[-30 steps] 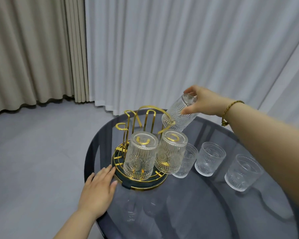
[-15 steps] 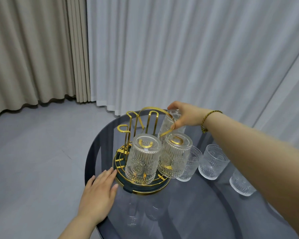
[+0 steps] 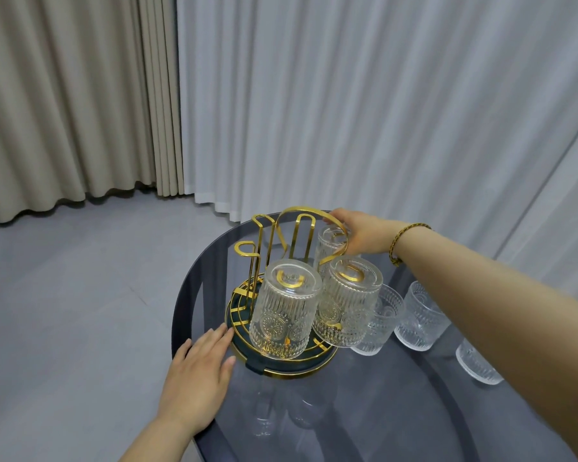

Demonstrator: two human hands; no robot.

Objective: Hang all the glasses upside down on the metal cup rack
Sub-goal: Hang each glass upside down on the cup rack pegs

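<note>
The gold metal cup rack [image 3: 264,248] stands on a dark round base at the table's left side. Two ribbed glasses hang upside down on its front prongs: one at the left [image 3: 284,315] and one at the right [image 3: 346,301]. A third glass [image 3: 329,250] sits upside down on a rear prong, with my right hand [image 3: 361,233] closed around its top. My left hand [image 3: 197,371] lies flat on the table, fingertips against the rack's base. Three glasses stand upright to the right: a near one [image 3: 379,325], a middle one [image 3: 421,318] and one [image 3: 477,365] partly hidden by my forearm.
The round dark glass table [image 3: 364,418] has its edge just left of the rack. Grey floor lies to the left. Beige and white curtains hang close behind the table.
My right hand has lowered the tilted glass from above the rack down onto a rear prong. The left hand has stayed against the base.
</note>
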